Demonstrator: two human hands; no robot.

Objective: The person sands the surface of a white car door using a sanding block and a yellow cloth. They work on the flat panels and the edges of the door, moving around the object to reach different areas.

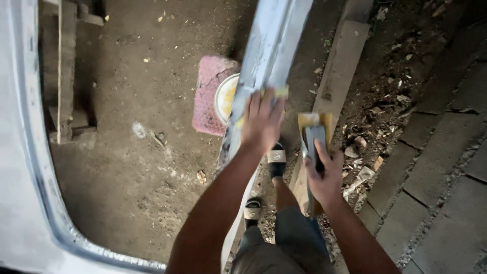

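Note:
My left hand [261, 119] presses flat on a long grey metal strip [271, 45] that runs from the top of the view down toward my legs. Yellowish filler shows under and beside the fingers. My right hand [324, 172] grips a grey flat scraper [315, 139] by its handle, held upright just right of the strip, with a yellowish smeared blade or board [315, 121] behind it. My feet in black sandals [276, 157] stand on the dirt floor below.
A pink cracked tile [208, 96] with a white dish of yellow paste [224, 96] lies on the floor left of the strip. A curved grey panel edge [48, 203] fills the left. Wooden planks [340, 66], rubble and concrete blocks [431, 167] lie to the right.

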